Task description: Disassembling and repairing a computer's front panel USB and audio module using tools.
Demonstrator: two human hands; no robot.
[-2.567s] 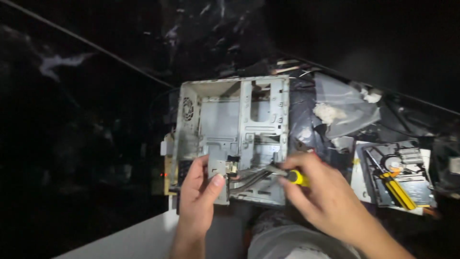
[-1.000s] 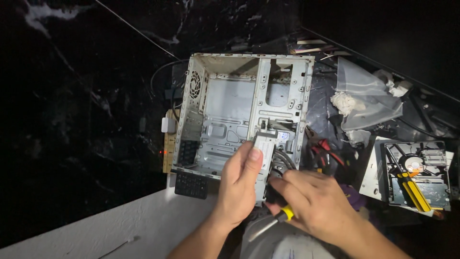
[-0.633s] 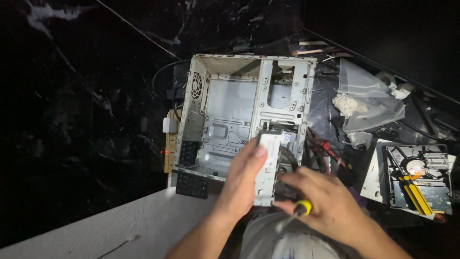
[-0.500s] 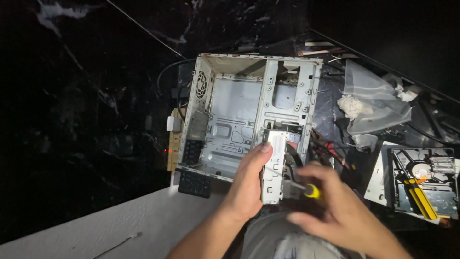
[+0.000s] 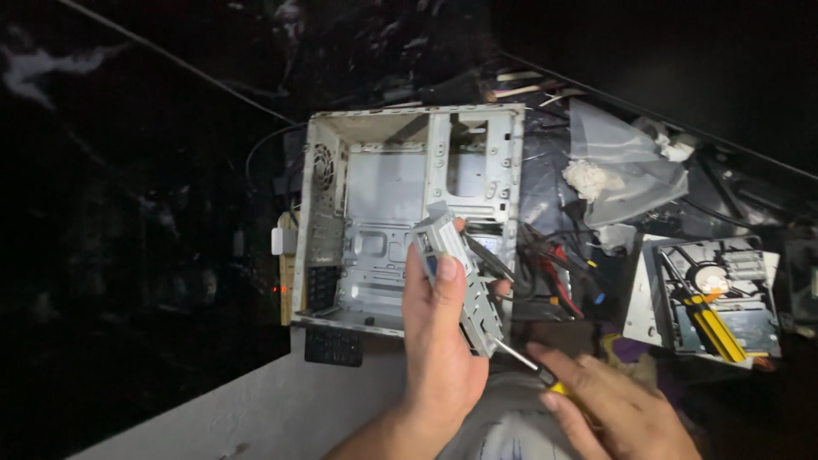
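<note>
An empty grey computer case (image 5: 388, 196) lies open on its side on a dark surface. My left hand (image 5: 439, 341) grips a small grey metal drive bracket (image 5: 460, 273), lifted just in front of the case's lower right part. My right hand (image 5: 613, 409) holds a yellow-handled screwdriver (image 5: 530, 365), its metal tip touching the lower end of the bracket. Thin black cables hang beside the bracket.
Right of the case lie a clear plastic bag (image 5: 622, 170) with white stuff, tangled coloured wires (image 5: 562, 273) and an opened disc drive (image 5: 711, 294) with yellow tools on it. A pale ledge (image 5: 256, 409) runs along the lower left.
My left hand has lifted the bracket away from the case and tilted it. My right hand with the screwdriver has dropped lower and to the right.
</note>
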